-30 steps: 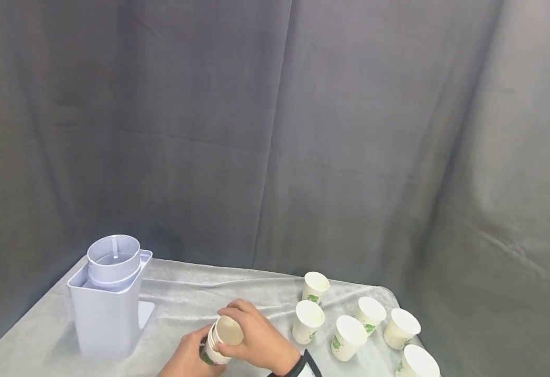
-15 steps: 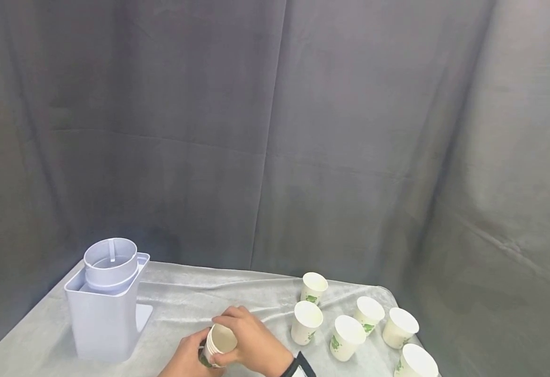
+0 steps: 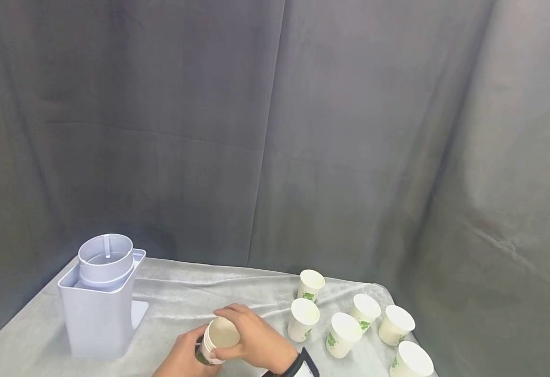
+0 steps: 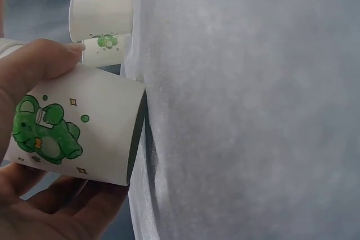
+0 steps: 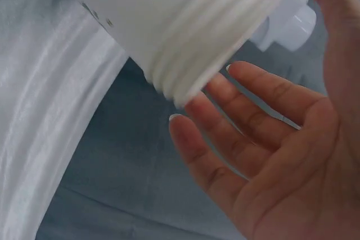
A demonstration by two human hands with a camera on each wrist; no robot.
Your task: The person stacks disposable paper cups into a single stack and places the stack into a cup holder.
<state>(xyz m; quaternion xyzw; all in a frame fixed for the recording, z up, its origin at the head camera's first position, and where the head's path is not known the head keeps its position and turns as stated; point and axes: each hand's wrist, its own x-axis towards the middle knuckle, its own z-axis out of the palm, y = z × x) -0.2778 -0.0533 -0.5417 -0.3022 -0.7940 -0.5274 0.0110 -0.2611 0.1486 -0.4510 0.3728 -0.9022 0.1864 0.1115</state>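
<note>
Cup stack (image 3: 221, 336) right of container (image 3: 98, 319); left grip (image 3: 187, 354) wrapped round it, right grip (image 3: 256, 336) at rim (image 5: 224, 49), pinch unclear. Hard squeeze could buckle thin walls (image 4: 107, 111), jamming nested cups.

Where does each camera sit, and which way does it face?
Head: on the head, facing forward and down at the table; left hand and right hand show.
Left wrist: on that wrist, facing the cup stack; left hand shows.
Right wrist: on that wrist, facing the stack's rims; right hand shows.
Wrist views share the cup stack.
</note>
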